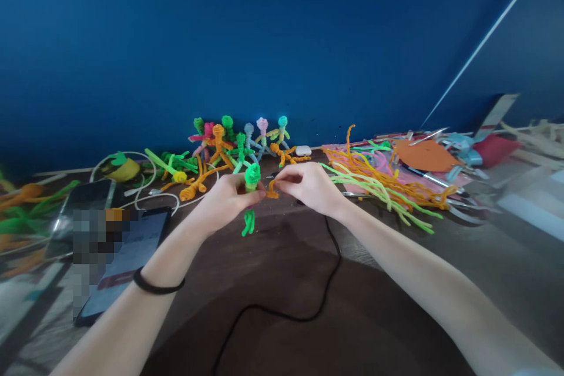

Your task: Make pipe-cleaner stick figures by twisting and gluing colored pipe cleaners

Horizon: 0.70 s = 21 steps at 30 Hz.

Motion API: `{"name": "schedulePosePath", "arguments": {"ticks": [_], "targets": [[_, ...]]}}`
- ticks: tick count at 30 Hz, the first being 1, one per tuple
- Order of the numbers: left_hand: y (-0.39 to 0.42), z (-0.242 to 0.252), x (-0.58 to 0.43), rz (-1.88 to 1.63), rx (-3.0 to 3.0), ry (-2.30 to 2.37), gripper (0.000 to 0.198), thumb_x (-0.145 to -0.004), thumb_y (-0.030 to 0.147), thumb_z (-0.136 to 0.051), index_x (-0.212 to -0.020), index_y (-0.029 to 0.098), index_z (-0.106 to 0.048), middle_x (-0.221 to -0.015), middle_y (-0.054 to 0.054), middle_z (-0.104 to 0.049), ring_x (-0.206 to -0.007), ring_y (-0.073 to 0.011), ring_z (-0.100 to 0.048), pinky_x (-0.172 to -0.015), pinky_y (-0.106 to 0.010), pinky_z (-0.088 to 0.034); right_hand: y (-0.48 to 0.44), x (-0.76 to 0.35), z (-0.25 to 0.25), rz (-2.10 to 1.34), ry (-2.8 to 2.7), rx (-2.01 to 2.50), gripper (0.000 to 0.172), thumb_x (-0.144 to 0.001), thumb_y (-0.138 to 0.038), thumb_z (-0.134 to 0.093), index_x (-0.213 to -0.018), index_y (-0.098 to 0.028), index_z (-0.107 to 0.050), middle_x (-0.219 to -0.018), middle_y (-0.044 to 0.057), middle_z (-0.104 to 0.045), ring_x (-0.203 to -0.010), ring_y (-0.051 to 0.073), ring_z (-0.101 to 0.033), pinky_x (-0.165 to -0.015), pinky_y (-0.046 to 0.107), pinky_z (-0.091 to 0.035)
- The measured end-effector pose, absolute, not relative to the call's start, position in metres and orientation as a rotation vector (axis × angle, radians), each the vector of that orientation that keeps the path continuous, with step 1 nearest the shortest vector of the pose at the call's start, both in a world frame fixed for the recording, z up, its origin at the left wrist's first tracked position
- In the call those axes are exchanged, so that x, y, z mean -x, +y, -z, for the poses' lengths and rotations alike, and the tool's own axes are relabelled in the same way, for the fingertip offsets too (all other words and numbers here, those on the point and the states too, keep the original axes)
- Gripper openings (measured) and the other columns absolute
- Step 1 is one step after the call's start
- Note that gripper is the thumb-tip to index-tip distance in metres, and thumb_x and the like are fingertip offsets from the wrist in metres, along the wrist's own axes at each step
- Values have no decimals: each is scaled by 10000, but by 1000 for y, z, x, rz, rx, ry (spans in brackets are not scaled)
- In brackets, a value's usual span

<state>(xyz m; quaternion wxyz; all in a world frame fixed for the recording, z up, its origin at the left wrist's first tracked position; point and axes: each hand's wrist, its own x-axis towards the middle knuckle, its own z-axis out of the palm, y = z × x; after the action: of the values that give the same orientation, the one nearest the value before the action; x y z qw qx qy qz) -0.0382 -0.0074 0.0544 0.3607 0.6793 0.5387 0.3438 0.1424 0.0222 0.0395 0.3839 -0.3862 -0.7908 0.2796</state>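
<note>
Head-worn, the view looks forward and down over the nearby left hand (227, 197) and right hand (312, 185), across the desk (282, 270) to a blue wall (264, 35).

Looks fuzzy, matt, chenille-like on the green figure (252, 175); same on the orange strand (272, 191) and loose stems (396, 185). Reads smooth with a soft sheen on the blue wall (282, 41). Looks wood-like, low-gloss on the tabletop (273, 273). Goes glossy, glass-like on the phone (141, 247), smooth plastic on the white case (303, 151). Looks matt, rubbery on the black cable (304, 320). Can't tell paper from felt on the orange sheet (423, 155); reads matt.
</note>
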Motion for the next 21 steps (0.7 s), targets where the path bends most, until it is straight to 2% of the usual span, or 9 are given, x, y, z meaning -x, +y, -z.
{"name": "schedulePosePath", "arguments": {"ticks": [7, 13, 21], "targets": [[-6, -55, 38, -887, -1858, 1477, 209, -665, 366, -602, -689, 161, -635, -572, 11, -586, -536, -138, -500, -517, -255, -362, 9, -139, -48, -476, -2056, 997, 113, -745, -199, -554, -702, -148, -644, -614, -3, -616, -559, 81, -512, -555, 200, -357], [-8, -55, 34, -954, -1840, 1508, 180, -682, 332, -573, -647, 156, -587, -521, 37, -509, -494, -107, -435, -488, -237, -331, 3, -134, -46, -318, -2116, 968, 132, -775, -196, -518, -693, -148, -611, -616, 3, -588, -562, 85, -483, -556, 206, -332], [-10, -57, 29, -1168, -1672, 1514, 190, -687, 318, -570, -596, 151, -569, -518, 26, -495, -507, -110, -445, -488, -232, -350, -1, -127, -35, -248, -2163, 891, 175, -830, -246, -481, -851, -162, -634, -806, 39, -663, -651, 113, -567, -619, 220, -382]]}}
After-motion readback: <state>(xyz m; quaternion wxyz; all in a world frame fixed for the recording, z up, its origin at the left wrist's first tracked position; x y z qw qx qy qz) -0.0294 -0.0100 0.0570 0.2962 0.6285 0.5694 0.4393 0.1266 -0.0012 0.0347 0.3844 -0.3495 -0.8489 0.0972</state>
